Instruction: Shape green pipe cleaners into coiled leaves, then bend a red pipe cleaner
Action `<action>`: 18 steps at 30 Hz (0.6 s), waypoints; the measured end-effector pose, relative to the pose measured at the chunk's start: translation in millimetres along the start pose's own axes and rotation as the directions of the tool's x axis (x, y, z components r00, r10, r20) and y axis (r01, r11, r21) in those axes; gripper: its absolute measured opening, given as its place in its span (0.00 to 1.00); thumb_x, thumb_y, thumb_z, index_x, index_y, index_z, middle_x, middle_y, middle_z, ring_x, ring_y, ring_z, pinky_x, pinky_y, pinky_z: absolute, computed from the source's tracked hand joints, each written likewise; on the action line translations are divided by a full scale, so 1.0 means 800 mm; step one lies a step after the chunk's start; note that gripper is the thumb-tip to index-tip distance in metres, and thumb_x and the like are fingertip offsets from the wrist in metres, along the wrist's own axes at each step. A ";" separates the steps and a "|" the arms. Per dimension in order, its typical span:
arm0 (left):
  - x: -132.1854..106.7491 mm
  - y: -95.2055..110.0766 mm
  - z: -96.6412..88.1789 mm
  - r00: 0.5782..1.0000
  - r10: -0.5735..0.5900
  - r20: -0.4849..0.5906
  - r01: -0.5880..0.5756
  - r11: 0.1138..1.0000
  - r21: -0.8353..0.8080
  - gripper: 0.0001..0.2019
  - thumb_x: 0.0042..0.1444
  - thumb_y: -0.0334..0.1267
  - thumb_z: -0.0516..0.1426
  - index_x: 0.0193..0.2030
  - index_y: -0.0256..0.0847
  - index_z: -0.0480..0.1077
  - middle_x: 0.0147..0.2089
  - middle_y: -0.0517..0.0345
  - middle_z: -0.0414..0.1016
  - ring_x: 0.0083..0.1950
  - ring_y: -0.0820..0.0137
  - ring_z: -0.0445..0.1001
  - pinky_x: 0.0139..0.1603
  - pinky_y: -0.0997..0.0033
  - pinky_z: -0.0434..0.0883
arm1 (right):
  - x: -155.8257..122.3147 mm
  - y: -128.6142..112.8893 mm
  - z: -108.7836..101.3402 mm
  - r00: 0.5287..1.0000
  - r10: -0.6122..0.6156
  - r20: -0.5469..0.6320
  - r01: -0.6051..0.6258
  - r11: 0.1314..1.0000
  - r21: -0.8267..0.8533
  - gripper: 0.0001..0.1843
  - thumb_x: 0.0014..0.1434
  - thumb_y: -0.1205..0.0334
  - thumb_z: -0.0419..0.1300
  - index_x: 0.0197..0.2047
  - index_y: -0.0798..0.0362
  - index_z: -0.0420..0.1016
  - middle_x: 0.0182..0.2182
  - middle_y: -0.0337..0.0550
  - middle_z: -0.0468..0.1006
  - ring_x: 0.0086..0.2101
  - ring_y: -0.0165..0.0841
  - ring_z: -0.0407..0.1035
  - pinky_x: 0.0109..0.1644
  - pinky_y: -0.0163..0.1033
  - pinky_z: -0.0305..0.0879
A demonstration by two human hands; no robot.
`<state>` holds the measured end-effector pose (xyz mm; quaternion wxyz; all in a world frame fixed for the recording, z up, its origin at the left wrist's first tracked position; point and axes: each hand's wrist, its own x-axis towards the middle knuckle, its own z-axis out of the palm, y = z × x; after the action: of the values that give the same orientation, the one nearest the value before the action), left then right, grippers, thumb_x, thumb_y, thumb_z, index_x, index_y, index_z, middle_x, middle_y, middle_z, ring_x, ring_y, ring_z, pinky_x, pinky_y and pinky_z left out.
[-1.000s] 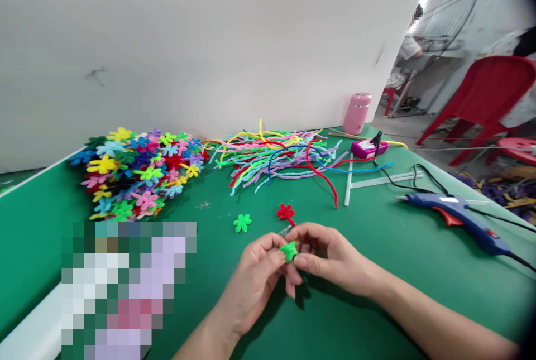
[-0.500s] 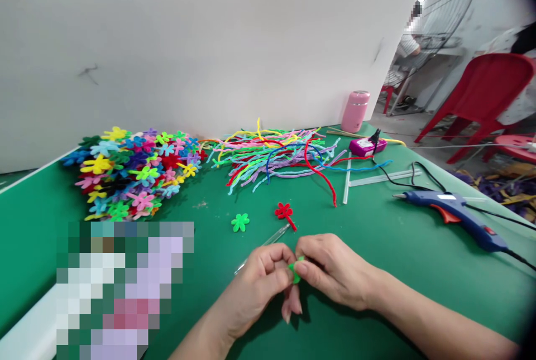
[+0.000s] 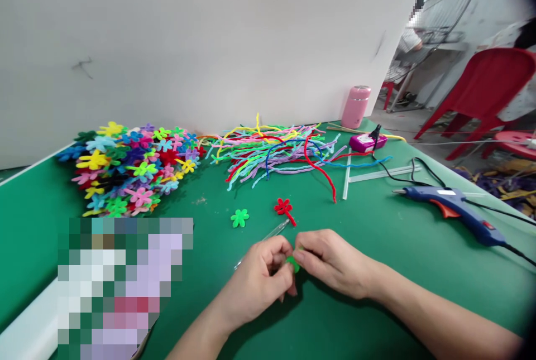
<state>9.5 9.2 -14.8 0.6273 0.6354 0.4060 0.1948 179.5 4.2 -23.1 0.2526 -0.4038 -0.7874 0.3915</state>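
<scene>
My left hand (image 3: 262, 279) and my right hand (image 3: 333, 262) meet low in the middle of the view. Both pinch a small bright-green pipe-cleaner piece (image 3: 294, 264) between thumb and fingers. Only a rounded loop of it shows, and my fingers cover the rest. Just beyond the hands lie a green pipe-cleaner flower (image 3: 239, 217) and a red pipe-cleaner flower (image 3: 283, 207) with a short stem. A clear thin stick (image 3: 276, 230) lies on the table, partly behind my left hand.
Colourful pipe-cleaner flowers (image 3: 142, 169) are heaped at the left. Loose pipe cleaners (image 3: 272, 153) lie at the back beside a pink bottle (image 3: 355, 107). At the right are a blue glue gun (image 3: 454, 206), glue sticks (image 3: 377, 174) and a purple power socket (image 3: 366, 142). A white board (image 3: 201, 47) stands behind.
My fingers have shifted around the green piece, and less of it shows. The left hand's lower fingers have curled in. The whole view has tilted slightly downward.
</scene>
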 end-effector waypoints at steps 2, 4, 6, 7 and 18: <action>0.000 0.000 0.000 0.997 0.053 -0.049 -0.046 0.988 0.146 0.03 0.53 0.33 0.48 0.28 0.40 0.59 0.21 0.63 0.67 0.22 0.75 0.65 0.23 0.77 0.62 | 0.002 0.001 0.001 0.999 0.045 -0.019 -0.043 0.996 0.077 0.17 0.61 0.58 0.46 0.21 0.53 0.54 0.20 0.33 0.55 0.22 0.25 0.49 0.25 0.31 0.48; 0.000 -0.002 0.001 0.985 0.144 -0.091 -0.108 0.941 0.321 0.05 0.54 0.32 0.47 0.28 0.40 0.59 0.22 0.62 0.67 0.24 0.74 0.66 0.25 0.76 0.62 | 0.004 0.002 0.003 0.994 0.101 -0.031 -0.093 0.979 0.180 0.17 0.61 0.58 0.46 0.21 0.53 0.53 0.20 0.33 0.53 0.22 0.25 0.48 0.24 0.31 0.47; -0.001 -0.005 0.002 0.958 0.260 -0.124 -0.168 0.853 0.494 0.05 0.54 0.31 0.47 0.28 0.41 0.60 0.23 0.62 0.66 0.26 0.73 0.65 0.27 0.74 0.61 | 0.005 0.003 0.003 0.987 0.156 -0.033 -0.141 0.950 0.280 0.18 0.60 0.56 0.47 0.20 0.53 0.53 0.19 0.32 0.51 0.22 0.25 0.46 0.23 0.31 0.46; -0.001 -0.006 0.003 0.936 0.326 -0.131 -0.195 0.793 0.577 0.05 0.54 0.30 0.47 0.28 0.41 0.60 0.24 0.62 0.66 0.26 0.72 0.65 0.28 0.74 0.61 | 0.005 0.003 0.004 0.983 0.179 -0.034 -0.159 0.934 0.321 0.18 0.59 0.55 0.47 0.20 0.53 0.53 0.19 0.32 0.51 0.22 0.25 0.46 0.23 0.31 0.45; -0.001 -0.008 0.008 0.929 0.245 -0.278 -0.144 0.930 0.337 0.02 0.53 0.33 0.49 0.31 0.41 0.60 0.23 0.61 0.68 0.24 0.73 0.65 0.25 0.73 0.62 | 0.006 0.004 -0.002 0.981 0.124 -0.152 -0.059 0.926 0.373 0.21 0.62 0.51 0.43 0.24 0.55 0.60 0.20 0.35 0.58 0.22 0.26 0.52 0.25 0.32 0.49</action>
<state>11.8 4.0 -21.9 0.4235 0.7243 0.4608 0.2893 179.2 9.7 -24.6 0.3724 -0.4183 -0.6556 0.5064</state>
